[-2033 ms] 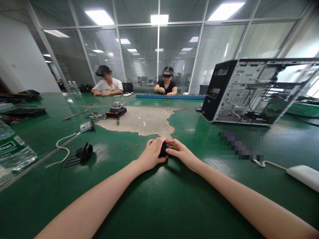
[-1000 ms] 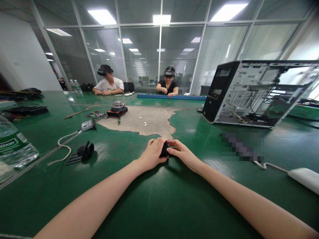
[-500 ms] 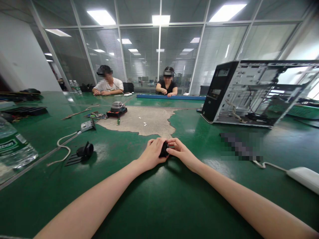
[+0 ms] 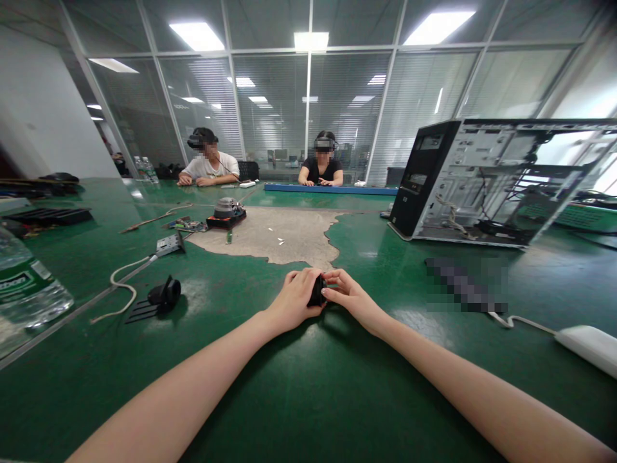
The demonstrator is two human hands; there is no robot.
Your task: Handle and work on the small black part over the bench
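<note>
A small black object [image 4: 317, 291] is between my two hands, low over the green table [image 4: 308, 399]; its kind is hard to tell because fingers cover much of it. My left hand [image 4: 295, 297] wraps round its left side, thumb along the near edge. From the right, my right hand [image 4: 351, 296] grips it with bent fingertips and thumb. To the left lies a black plastic part [image 4: 164, 293] with a round body and several thin prongs. A pale patch [image 4: 289, 238] of bare tabletop shows just beyond my hands.
An open computer case [image 4: 463, 183] stands at right. A white box with a cord [image 4: 585, 347] is near the right edge. At left are a water bottle [image 4: 29, 286] and a metal bracket [image 4: 169, 242]. Two people [image 4: 324, 168] sit across the table behind a blue bar [image 4: 337, 188].
My hands and the black object stay almost still. Across the table, the person in black has lowered and spread their hands at the blue bar.
</note>
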